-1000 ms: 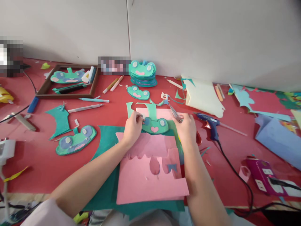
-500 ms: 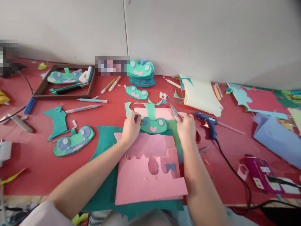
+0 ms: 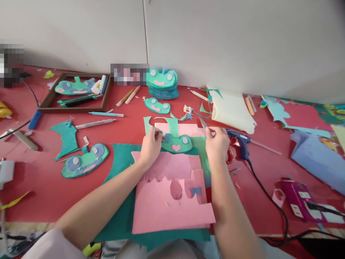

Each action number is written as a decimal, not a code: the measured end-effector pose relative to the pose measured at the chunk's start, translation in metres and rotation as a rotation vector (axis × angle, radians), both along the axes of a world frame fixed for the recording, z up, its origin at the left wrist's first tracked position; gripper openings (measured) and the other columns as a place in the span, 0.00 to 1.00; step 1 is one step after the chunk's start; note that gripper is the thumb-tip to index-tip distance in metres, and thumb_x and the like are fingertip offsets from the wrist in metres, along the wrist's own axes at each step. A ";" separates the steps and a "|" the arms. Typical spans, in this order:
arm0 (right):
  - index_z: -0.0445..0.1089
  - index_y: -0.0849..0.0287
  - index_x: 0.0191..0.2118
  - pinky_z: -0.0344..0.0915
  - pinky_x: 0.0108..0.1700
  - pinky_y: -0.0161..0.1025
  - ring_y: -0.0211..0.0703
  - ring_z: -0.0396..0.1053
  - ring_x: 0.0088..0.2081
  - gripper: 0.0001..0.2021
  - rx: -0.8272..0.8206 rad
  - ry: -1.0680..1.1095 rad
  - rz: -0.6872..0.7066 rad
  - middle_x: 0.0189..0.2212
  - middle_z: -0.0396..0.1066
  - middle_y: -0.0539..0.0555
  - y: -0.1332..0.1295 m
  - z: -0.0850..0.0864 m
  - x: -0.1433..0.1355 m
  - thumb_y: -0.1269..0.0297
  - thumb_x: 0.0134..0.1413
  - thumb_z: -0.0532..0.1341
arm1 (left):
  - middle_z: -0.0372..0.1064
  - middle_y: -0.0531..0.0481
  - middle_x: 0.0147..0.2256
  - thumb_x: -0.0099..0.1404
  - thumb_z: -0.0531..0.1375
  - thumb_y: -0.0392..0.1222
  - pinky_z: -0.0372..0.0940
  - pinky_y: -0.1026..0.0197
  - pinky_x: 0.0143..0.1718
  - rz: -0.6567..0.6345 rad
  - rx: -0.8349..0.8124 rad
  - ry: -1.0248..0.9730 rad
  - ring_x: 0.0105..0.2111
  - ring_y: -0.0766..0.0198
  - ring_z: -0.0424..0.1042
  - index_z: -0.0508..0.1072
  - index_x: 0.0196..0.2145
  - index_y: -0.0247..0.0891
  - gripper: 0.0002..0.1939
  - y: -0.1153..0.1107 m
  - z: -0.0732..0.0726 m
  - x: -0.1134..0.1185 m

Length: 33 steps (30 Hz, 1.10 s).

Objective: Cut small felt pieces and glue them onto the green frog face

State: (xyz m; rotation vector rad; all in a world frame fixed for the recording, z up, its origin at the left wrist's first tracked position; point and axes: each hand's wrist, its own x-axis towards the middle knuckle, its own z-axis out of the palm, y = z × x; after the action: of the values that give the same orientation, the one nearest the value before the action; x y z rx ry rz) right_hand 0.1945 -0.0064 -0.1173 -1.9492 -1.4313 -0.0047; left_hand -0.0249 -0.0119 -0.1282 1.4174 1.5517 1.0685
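Note:
A green frog-face cutout (image 3: 177, 144) with blue-and-white eyes and a pink heart-shaped mouth lies ahead of me. My left hand (image 3: 151, 145) is at its left eye, thumb and fingertips pinched together. Whatever sits between those fingertips is too small to make out. To the right of the face, my right hand (image 3: 217, 144) is closed around scissors (image 3: 203, 123). Their metal tips point up and left, and a red handle loop shows beside the wrist. Under my forearms are pink felt-like sheets (image 3: 172, 212) with cut-out holes, on top of a dark green sheet (image 3: 121, 158).
A blue glue gun (image 3: 242, 142) with its cord lies to the right, near a purple power strip (image 3: 299, 199). Finished frog faces are stacked (image 3: 163, 84) by the wall. Another frog face (image 3: 84, 162) lies left, below a brown frame (image 3: 72, 110) holding pens. Scraps and folded sheets surround these.
My right hand has shifted slightly right with the scissors, and less of the blades shows. My left hand stays pinched at the frog face. The view has moved a little.

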 end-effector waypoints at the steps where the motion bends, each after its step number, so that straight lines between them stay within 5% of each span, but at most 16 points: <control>1: 0.73 0.60 0.32 0.61 0.35 0.42 0.49 0.68 0.33 0.12 -0.026 -0.004 0.032 0.32 0.73 0.61 -0.001 0.002 -0.003 0.61 0.56 0.55 | 0.69 0.52 0.28 0.63 0.50 0.37 0.63 0.61 0.34 0.000 0.000 -0.002 0.29 0.64 0.71 0.59 0.30 0.41 0.03 0.000 0.000 0.000; 6: 0.69 0.56 0.20 0.57 0.29 0.40 0.46 0.66 0.25 0.17 -0.298 0.028 0.158 0.21 0.72 0.56 -0.008 0.011 -0.014 0.55 0.55 0.57 | 0.69 0.53 0.27 0.63 0.50 0.37 0.64 0.61 0.34 0.007 -0.004 -0.007 0.29 0.64 0.71 0.59 0.30 0.41 0.03 0.000 -0.002 0.000; 12: 0.72 0.57 0.28 0.63 0.35 0.40 0.47 0.71 0.32 0.14 -0.398 0.223 0.325 0.28 0.75 0.54 -0.010 0.008 -0.012 0.50 0.50 0.61 | 0.69 0.53 0.29 0.63 0.50 0.37 0.64 0.62 0.34 0.011 0.001 -0.014 0.29 0.65 0.71 0.59 0.31 0.41 0.03 0.000 -0.004 0.000; 23: 0.71 0.61 0.29 0.67 0.35 0.41 0.43 0.72 0.30 0.13 -0.339 0.649 0.398 0.27 0.75 0.55 -0.001 -0.004 -0.012 0.55 0.42 0.66 | 0.67 0.53 0.28 0.65 0.51 0.39 0.63 0.64 0.33 0.054 0.115 -0.086 0.29 0.67 0.68 0.61 0.33 0.40 0.02 -0.001 0.000 0.001; 33: 0.71 0.60 0.28 0.68 0.35 0.41 0.44 0.72 0.29 0.13 -0.273 0.469 0.423 0.26 0.75 0.55 0.002 -0.009 -0.018 0.53 0.44 0.65 | 0.68 0.48 0.37 0.61 0.54 0.34 0.61 0.56 0.44 0.113 0.210 0.208 0.41 0.60 0.65 0.68 0.29 0.38 0.05 0.003 -0.002 -0.003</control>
State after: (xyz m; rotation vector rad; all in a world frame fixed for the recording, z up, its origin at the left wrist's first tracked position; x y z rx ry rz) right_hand 0.1762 -0.0047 -0.1267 -1.6570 -1.5373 0.8225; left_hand -0.0275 -0.0092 -0.1307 1.6423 1.7244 1.2122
